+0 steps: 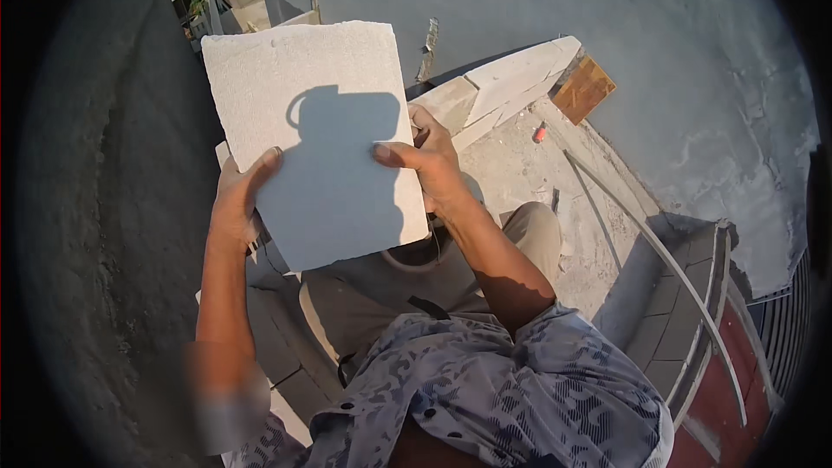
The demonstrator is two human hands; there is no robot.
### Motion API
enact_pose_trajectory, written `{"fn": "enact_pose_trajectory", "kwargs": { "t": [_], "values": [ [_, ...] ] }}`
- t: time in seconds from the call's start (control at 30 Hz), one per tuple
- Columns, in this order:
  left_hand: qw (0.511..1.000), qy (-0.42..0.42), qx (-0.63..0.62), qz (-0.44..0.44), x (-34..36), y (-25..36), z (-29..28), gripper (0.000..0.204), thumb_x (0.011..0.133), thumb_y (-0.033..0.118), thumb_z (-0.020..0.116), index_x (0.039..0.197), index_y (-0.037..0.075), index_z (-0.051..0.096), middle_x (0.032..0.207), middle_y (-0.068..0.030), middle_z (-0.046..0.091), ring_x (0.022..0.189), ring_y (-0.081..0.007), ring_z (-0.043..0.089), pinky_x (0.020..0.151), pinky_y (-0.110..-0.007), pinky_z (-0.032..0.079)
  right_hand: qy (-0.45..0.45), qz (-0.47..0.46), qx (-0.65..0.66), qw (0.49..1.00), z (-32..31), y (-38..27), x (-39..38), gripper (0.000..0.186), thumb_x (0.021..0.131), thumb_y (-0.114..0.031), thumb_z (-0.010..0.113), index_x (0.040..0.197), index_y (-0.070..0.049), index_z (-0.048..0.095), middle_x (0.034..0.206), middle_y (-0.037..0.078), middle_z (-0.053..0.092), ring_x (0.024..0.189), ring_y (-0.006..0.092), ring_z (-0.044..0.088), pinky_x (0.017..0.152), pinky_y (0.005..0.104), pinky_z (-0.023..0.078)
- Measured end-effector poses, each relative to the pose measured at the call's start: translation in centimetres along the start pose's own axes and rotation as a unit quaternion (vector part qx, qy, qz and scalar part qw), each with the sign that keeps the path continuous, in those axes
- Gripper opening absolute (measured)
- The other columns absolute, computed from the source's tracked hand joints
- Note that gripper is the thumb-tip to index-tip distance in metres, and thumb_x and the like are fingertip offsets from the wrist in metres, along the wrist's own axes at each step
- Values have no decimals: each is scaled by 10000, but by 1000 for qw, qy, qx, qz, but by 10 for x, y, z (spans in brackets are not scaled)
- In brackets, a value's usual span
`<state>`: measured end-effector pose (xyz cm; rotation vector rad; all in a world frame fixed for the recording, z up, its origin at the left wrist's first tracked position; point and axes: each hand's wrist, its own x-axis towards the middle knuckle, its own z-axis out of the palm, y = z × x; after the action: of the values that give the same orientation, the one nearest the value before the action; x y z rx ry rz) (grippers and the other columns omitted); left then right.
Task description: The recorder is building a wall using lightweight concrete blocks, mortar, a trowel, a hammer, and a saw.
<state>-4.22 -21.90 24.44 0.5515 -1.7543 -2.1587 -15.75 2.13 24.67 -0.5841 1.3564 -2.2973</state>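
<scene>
A pale, rough-faced lightweight concrete block (247,87) is held up before me, tilted slightly, with a shadow across its middle and lower part. My left hand (238,195) grips its lower left side, the thumb lying on the front face. On the opposite edge, my right hand (433,156) is closed round the side with its thumb also on the face. The fingers behind the block are largely hidden. Below its bottom edge, part of a rounded container rim (416,267) shows near my knees; what it holds cannot be made out.
Beyond my right hand runs a low wall of pale blocks (520,69), ending near a brown wooden board (585,89). A small red object (540,133) lies on the dusty concrete surface (511,165). One long thin pole (663,256) slants down at right. Grey plastered walls (676,61) surround this spot.
</scene>
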Motion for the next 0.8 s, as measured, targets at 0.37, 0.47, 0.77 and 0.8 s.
{"fn": "enact_pose_trajectory", "kwargs": {
  "t": [0.37, 0.47, 0.77, 0.8],
  "values": [
    [970, -214, 78, 80, 4, -38, 223, 704, 752, 180, 873, 1304, -98, 535, 1088, -204, 674, 832, -257, 711, 773, -365, 594, 254, -72, -307, 914, -254, -97, -135, 841, 898, -397, 788, 1497, 76, 434, 1280, 282, 648, 1146, 305, 653, 1023, 389, 497],
    [916, -254, 275, 142, 16, -58, 263, 774, 660, 193, 935, 1276, -101, 570, 1141, -206, 689, 965, -255, 708, 861, -383, 566, 444, -70, -373, 811, -324, -139, -222, 754, 943, -378, 743, 1470, 86, 467, 1231, 250, 669, 1123, 273, 649, 1009, 387, 488],
    [870, -330, 319, 181, 25, -174, 320, 794, 594, 271, 973, 1194, -74, 584, 1099, -228, 707, 1024, -328, 698, 905, -415, 542, 575, 262, -441, 637, -363, -33, -494, 645, 907, -308, 757, 1380, 86, 565, 990, 190, 736, 849, 225, 711, 757, 364, 544],
    [868, -349, 321, 146, 18, -181, 325, 770, 592, 289, 973, 1165, -56, 592, 1095, -227, 712, 1018, -341, 704, 898, -428, 544, 536, 289, -488, 625, -367, -5, -515, 596, 893, -306, 764, 1328, 68, 600, 941, 180, 733, 822, 222, 709, 742, 374, 545]
  ]
}}
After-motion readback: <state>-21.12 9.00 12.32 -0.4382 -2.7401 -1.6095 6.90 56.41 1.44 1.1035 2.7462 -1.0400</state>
